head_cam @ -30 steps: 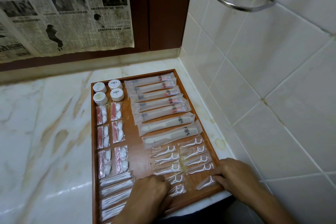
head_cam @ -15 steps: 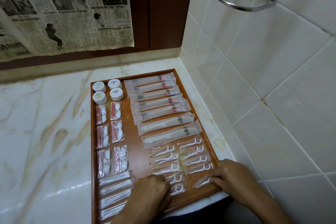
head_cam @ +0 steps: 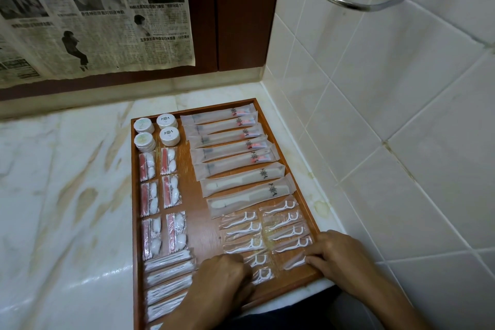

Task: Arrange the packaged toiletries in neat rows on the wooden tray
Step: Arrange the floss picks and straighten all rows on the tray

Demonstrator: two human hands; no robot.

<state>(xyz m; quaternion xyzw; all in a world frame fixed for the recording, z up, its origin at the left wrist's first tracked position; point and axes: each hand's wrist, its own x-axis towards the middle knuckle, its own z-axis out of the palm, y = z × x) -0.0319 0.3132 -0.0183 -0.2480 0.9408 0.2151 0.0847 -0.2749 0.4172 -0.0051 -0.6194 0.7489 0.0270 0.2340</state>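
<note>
Two hands are seen at the near edge of a rectangular wooden tray [head_cam: 193,195] set on a glossy marble counter [head_cam: 67,195] at its right corner. A clear crinkled floss-pick packet [head_cam: 294,262], long axis running left-right, is touched by the right hand [head_cam: 338,260], grip released. The left hand [head_cam: 225,276] is clenched, knuckles uppermost, beside two more floss packets [head_cam: 261,266]; any contents cannot be told. Long frosted sleeves [head_cam: 227,142] lie crosswise.
</note>
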